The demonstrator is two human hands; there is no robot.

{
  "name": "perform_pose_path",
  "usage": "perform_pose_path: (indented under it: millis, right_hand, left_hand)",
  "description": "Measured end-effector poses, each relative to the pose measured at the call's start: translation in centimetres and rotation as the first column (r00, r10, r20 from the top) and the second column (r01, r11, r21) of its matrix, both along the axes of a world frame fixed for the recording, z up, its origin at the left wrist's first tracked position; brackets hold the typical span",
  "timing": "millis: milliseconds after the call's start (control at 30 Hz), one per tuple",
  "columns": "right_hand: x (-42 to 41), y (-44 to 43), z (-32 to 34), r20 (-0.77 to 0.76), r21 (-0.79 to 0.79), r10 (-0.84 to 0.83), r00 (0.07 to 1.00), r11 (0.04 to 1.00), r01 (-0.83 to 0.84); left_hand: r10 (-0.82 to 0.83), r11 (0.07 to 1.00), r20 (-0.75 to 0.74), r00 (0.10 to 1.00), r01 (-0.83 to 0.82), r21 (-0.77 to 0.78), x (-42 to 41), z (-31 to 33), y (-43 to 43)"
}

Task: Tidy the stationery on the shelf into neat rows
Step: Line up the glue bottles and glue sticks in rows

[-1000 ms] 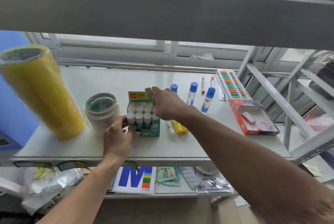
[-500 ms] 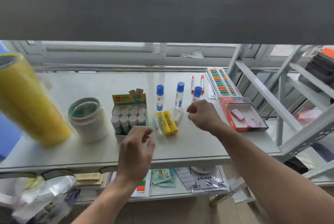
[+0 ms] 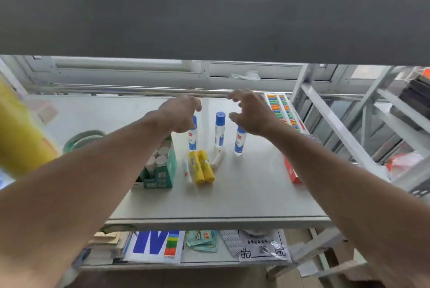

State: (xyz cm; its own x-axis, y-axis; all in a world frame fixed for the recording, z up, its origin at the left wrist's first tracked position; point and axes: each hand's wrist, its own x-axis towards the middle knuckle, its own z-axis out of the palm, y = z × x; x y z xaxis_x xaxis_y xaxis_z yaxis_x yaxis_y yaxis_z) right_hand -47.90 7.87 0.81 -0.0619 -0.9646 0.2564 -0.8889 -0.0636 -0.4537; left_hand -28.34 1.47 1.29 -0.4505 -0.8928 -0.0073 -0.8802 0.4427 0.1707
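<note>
Both hands reach deep over the shelf, toward the back. The left hand hangs loosely curled above the leftmost blue-capped bottle, holding nothing that I can see, though its fingertips are hidden. The right hand is spread wide and empty, thumb and fingers apart, just above the right bottle. A middle bottle stands between the hands, at about 12 o'clock from the two yellow glue sticks lying side by side. The box of white-capped sticks sits at their 9 o'clock.

The step in hand looks like gathering the three upright bottles into one line. To do it well, grip each low on the body, not by the cap, since they are tall and tip easily. Slide rather than lift, and set the right bottle level with the other two.
</note>
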Motion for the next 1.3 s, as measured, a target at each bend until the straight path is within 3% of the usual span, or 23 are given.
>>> perform_pose_path:
  millis: [133, 233, 1300]
  right_hand:
    - [1.6, -4.1, -0.5, -0.263, 0.256, 0.208, 0.942, 0.956, -0.14]
    - [2.4, -4.9, -1.0, -0.337, 0.285, 0.253, 0.907, 0.946, -0.157]
    - [3.5, -5.0, -0.4, -0.32, 0.274, 0.169, 0.932, 0.958, -0.079]
  left_hand:
    - [-0.016, 0.999, 0.056, 0.998, 0.014, 0.038, -0.1, -1.8, -0.7]
    - [-0.02, 1.0, 0.015, 1.0, 0.02, -0.005, 0.2, -2.3, -0.7]
    - [0.022, 0.999, -0.015, 1.0, -0.022, -0.03, -0.1, -2.2, -1.2]
